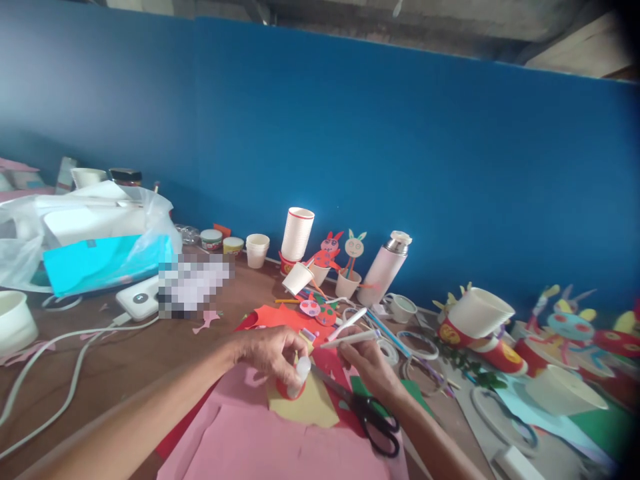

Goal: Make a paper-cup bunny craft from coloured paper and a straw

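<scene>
My left hand [273,353] is closed round a small white glue bottle with a red base [299,377], held over a yellow paper piece [313,405]. My right hand [367,363] pinches a thin white stick [350,339] just to the right of the bottle. Black-handled scissors [367,413] lie on the pink paper [260,443] under my right wrist. Red paper [280,317] lies beyond my hands.
Behind stand a stack of white paper cups [297,233], paper bunny figures in cups [345,263], a pink thermos [384,268], tape rings [417,343] and red-banded cups [475,320]. At left are a plastic bag [85,233], a power bank [140,298] with white cable [65,373] and a white bowl [15,323].
</scene>
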`<control>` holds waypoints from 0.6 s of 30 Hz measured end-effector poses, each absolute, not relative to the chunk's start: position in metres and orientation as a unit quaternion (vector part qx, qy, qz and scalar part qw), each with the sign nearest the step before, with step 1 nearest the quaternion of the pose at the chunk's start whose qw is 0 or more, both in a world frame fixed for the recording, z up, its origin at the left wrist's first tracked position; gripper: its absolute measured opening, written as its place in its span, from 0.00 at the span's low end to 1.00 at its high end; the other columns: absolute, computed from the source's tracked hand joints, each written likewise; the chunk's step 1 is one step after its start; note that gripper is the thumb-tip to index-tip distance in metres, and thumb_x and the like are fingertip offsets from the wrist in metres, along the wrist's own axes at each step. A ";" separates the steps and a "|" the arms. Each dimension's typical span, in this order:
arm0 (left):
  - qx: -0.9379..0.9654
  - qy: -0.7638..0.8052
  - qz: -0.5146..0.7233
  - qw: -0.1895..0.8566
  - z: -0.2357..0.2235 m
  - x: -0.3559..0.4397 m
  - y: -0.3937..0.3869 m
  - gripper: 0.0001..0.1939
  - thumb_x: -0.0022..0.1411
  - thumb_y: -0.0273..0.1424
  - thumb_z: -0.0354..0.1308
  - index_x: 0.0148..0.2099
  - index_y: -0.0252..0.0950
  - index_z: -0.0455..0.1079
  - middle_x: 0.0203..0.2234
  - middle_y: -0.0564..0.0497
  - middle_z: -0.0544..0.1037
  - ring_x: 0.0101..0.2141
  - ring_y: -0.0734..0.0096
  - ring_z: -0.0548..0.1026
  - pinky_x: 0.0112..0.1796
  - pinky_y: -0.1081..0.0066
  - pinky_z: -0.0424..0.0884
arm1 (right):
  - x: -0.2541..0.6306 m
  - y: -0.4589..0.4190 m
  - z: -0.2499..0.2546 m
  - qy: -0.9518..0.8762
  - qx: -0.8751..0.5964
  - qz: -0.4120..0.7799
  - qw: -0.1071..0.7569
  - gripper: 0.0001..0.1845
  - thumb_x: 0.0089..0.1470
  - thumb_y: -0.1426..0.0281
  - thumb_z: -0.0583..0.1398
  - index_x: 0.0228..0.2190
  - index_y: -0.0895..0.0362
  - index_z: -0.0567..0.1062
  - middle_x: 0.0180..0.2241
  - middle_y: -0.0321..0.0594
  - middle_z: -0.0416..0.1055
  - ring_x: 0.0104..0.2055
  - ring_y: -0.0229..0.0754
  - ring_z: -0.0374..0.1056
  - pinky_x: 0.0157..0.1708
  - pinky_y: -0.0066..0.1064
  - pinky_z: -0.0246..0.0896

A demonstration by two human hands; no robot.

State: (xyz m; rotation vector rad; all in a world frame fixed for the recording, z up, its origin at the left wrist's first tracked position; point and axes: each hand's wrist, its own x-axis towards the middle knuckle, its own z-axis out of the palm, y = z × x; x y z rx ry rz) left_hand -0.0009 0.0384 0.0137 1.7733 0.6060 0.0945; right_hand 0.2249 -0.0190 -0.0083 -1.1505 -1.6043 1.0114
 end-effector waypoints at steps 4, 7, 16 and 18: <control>0.774 0.271 0.039 0.571 0.017 -0.001 0.037 0.16 0.40 0.38 0.66 0.30 0.34 0.69 0.26 0.52 0.75 0.28 0.70 0.73 0.27 0.75 0.68 | 0.213 0.003 -0.010 -0.668 -0.446 0.459 0.381 0.18 0.54 0.57 0.52 0.23 0.59 0.65 0.19 0.33 0.61 0.21 0.33 0.58 0.23 0.25 0.55; 0.775 0.268 0.039 0.571 0.016 -0.001 0.037 0.16 0.40 0.38 0.66 0.31 0.34 0.70 0.26 0.52 0.76 0.29 0.70 0.74 0.30 0.74 0.69 | 0.197 0.017 -0.009 -0.676 -0.437 0.486 0.340 0.19 0.54 0.56 0.51 0.24 0.59 0.65 0.17 0.32 0.62 0.18 0.32 0.59 0.20 0.24 0.55; 0.751 0.290 0.008 0.594 0.018 -0.002 0.036 0.14 0.42 0.37 0.64 0.31 0.35 0.70 0.28 0.49 0.78 0.25 0.72 0.74 0.22 0.77 0.66 | 0.174 0.043 -0.002 -0.730 -0.374 0.547 0.170 0.13 0.51 0.64 0.56 0.23 0.60 0.71 0.17 0.31 0.64 0.18 0.30 0.59 0.18 0.21 0.54; 0.750 0.293 0.005 0.593 0.017 -0.002 0.036 0.13 0.43 0.36 0.64 0.32 0.35 0.70 0.27 0.49 0.78 0.22 0.74 0.72 0.19 0.79 0.64 | 0.172 0.048 -0.001 -0.736 -0.368 0.548 0.148 0.10 0.51 0.68 0.55 0.25 0.60 0.73 0.18 0.31 0.65 0.18 0.30 0.59 0.18 0.20 0.55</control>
